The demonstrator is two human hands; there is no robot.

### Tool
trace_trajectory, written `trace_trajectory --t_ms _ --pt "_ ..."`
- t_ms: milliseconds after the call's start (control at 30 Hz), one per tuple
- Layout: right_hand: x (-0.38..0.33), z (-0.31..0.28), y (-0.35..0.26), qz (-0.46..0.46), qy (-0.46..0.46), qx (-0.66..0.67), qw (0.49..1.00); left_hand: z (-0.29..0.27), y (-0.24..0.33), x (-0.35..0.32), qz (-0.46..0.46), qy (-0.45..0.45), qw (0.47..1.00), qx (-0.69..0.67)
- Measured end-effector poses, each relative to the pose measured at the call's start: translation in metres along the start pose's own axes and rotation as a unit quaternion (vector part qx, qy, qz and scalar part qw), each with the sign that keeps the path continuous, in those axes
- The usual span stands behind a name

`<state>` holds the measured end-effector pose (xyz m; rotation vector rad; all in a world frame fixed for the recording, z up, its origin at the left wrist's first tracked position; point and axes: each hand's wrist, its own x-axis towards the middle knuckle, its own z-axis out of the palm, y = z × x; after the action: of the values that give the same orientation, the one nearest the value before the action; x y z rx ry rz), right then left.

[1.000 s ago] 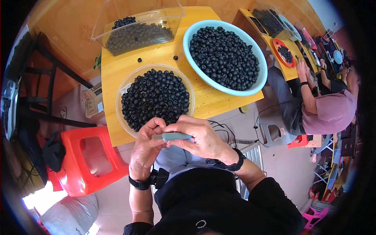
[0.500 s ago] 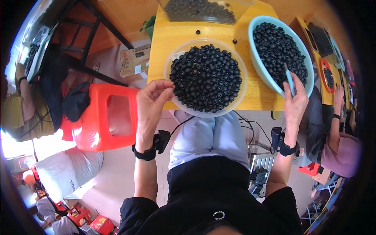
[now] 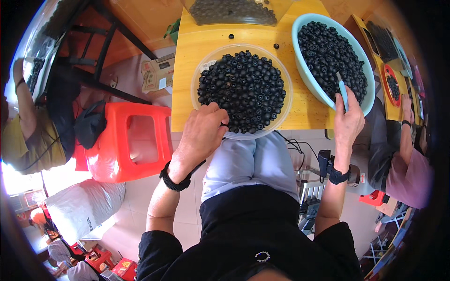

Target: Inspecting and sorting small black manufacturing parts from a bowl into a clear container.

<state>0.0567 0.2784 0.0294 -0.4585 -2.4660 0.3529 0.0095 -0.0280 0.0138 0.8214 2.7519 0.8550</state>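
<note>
My left hand [image 3: 201, 135] is at the near left rim of a round clear plastic bowl [image 3: 289, 96], fingers curled in a pinch. A dark bead shows at its fingertips, partly hidden by the fingers. Black round beads with holes [image 3: 243, 89] heap up inside this bowl. To the right, my right hand [image 3: 348, 124] grips a small knife [image 3: 344, 93] with a light blue handle, its short metal tip pointing away over a light blue basin [image 3: 300, 63]. More black beads [image 3: 330, 54] fill that basin.
A clear box [image 3: 234, 21] of dark beads stands at the table's far edge. Two loose beads [image 3: 231, 36] lie on the yellow table [image 3: 185, 70]. A red plastic stool [image 3: 112, 140] is at left. Other people work on both sides, one in a pink top [image 3: 408, 180].
My left hand has moved right and turned over, with its fingers now curled at the bowl's near rim. My right hand has shifted slightly, still holding the knife over the basin's edge.
</note>
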Motion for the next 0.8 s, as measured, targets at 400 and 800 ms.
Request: trace_trajectory --t_ms 400,800 --pt "-0.001 -0.004 -0.001 0.000 0.019 0.106 0.994 0.001 -0.005 0.004 -0.064 0.086 0.944 -0.313" --pt "-0.049 -0.006 -0.075 -0.074 -0.261 0.357 0.894 0.032 0.015 0.013 -0.089 -0.055 0.574 -0.812"
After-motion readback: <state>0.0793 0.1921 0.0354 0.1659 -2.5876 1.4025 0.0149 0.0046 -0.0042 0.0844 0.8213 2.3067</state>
